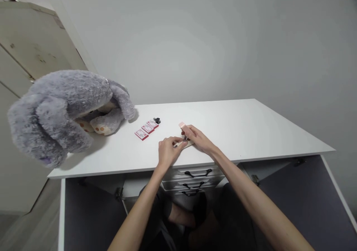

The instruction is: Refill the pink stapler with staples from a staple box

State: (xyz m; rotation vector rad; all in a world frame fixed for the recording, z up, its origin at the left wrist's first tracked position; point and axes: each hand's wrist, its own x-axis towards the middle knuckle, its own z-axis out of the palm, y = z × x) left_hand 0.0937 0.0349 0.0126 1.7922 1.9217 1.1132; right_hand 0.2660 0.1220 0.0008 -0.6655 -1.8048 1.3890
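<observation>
A pale pink stapler [182, 125] is on the white tabletop in front of me, its pink top raised and part of its metal inside showing. My right hand [198, 137] is closed around the raised top from the right. From the left, my left hand [169, 150] grips the low metal end, thumb and fingers pressed together there. Both hands cover much of the stapler, and I cannot make out whether any staples are between the fingers. To the left of my hands, small red-and-white boxes [147, 128] lie in a slanting row.
A small black object [157, 120] sits just behind the boxes. A big grey plush toy [75, 98] takes up the left end of the white tabletop [245, 132]. Below, cabinet doors [301, 202] stand open on both sides of several drawers with black handles [198, 173].
</observation>
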